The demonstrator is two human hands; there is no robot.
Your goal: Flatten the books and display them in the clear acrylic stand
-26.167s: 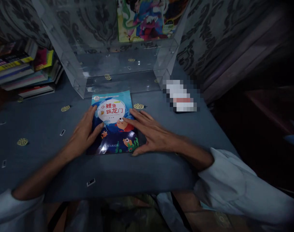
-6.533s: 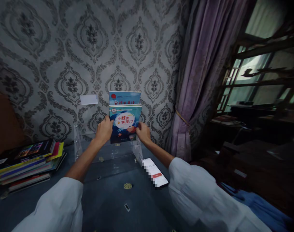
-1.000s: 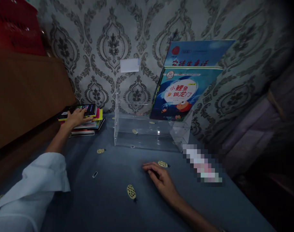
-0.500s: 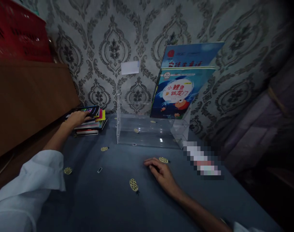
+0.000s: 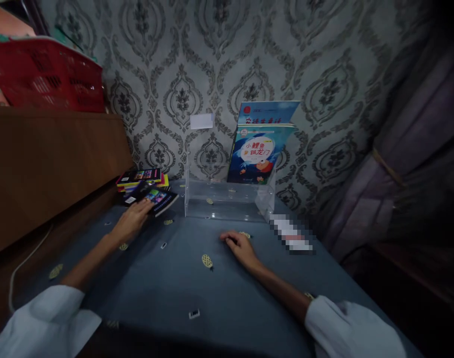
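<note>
Your left hand (image 5: 132, 219) holds the black book (image 5: 164, 198), a flat rectangle with a colourful picture, tilted just before the book stack (image 5: 139, 176). The fingers lie across its cover; the thumb is hidden. Your right hand (image 5: 239, 247) rests low on the blue patterned worktop (image 5: 155, 283), near the clear plastic rack (image 5: 232, 210), fingers curled inward; how closely, you cannot tell. Pixel blocks cover one pale object (image 5: 292, 232).

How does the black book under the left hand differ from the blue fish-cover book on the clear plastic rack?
The black book has a multicoloured picture; the blue fish-cover book has a white title oval. The first is under the left hand; the second stands on the clear plastic rack, untouched. Both show printed covers.
</note>
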